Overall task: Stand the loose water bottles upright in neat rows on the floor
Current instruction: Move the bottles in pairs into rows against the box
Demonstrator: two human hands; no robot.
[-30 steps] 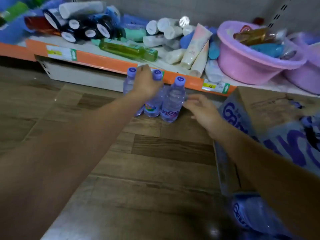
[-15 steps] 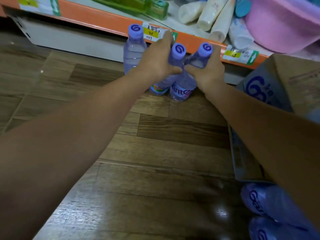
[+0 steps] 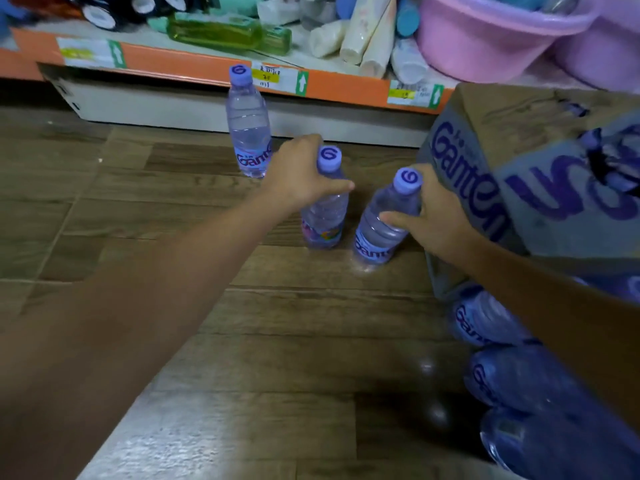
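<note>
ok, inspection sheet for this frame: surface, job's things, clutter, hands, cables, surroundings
Surface: wood-look floor, glare patches near the camera.
Job's things: three purple-capped bottles on the floor. Far bottle stands upright alone by the shelf base. Middle bottle and right bottle are each held, the right one tilted.
Clutter: printed carton at right, wrapped bottle packs lying below it.
Hands: left hand grips the middle bottle near its neck; right hand grips the right bottle.
Cables: nothing seen.
Surroundings: orange-edged shelf with price tags, holding tubes, a green bottle on its side and pink basins.
</note>
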